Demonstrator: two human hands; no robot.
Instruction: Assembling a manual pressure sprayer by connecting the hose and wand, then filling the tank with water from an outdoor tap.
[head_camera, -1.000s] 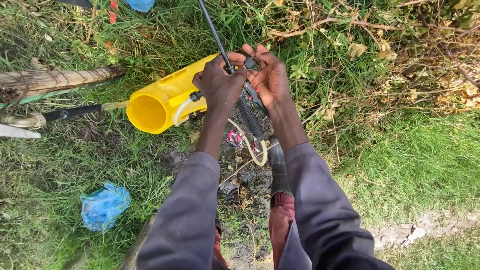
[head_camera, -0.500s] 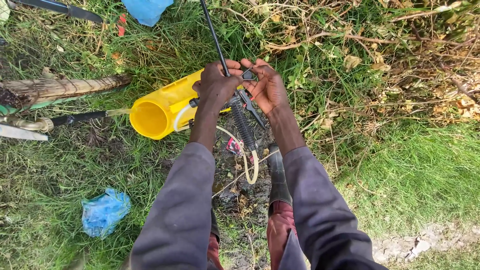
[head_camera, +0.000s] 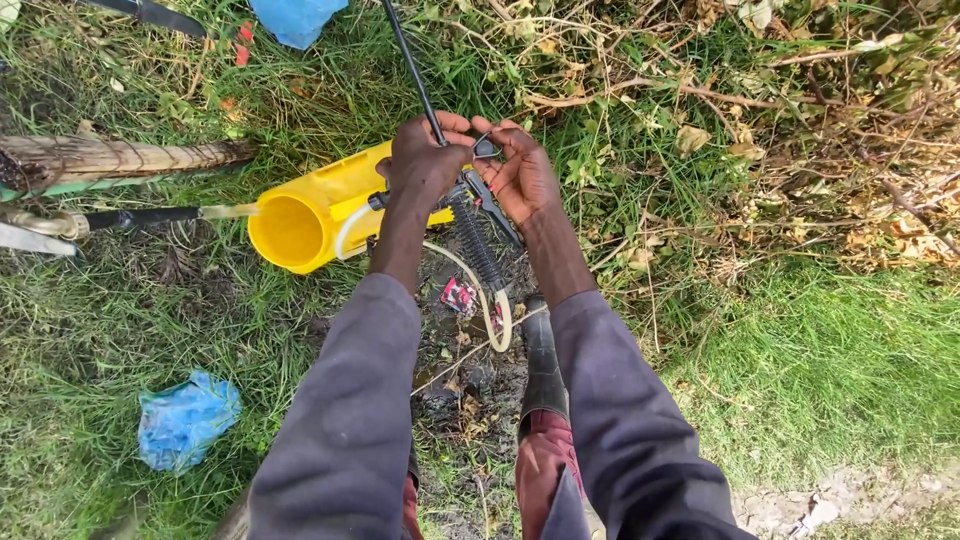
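Observation:
My left hand (head_camera: 420, 165) is closed around a thin black spray lance (head_camera: 408, 62) that runs up and out of view. My right hand (head_camera: 522, 175) grips the black trigger handle (head_camera: 488, 205) of the same lance, fingers curled over its top. A black coiled spring sleeve (head_camera: 478, 245) and a pale clear hose (head_camera: 480, 290) hang below the handle. Behind my left hand lies a yellow sprayer tank (head_camera: 305, 210) on its side, its round mouth facing left. Both grey sleeves reach up from the bottom.
Grass and bare mud lie underfoot, with my black rubber boot (head_camera: 545, 365) beside the hose. A blue plastic bag (head_camera: 185, 420) lies lower left, another blue item (head_camera: 295, 18) at the top. A wooden stick (head_camera: 120, 155) and a dark-handled tool (head_camera: 140, 216) lie left; dry brush fills the upper right.
My hands have stayed together on the lance handle, fingers shifting slightly. The view has tilted a little, so the tank and hands sit slightly lower in the frame.

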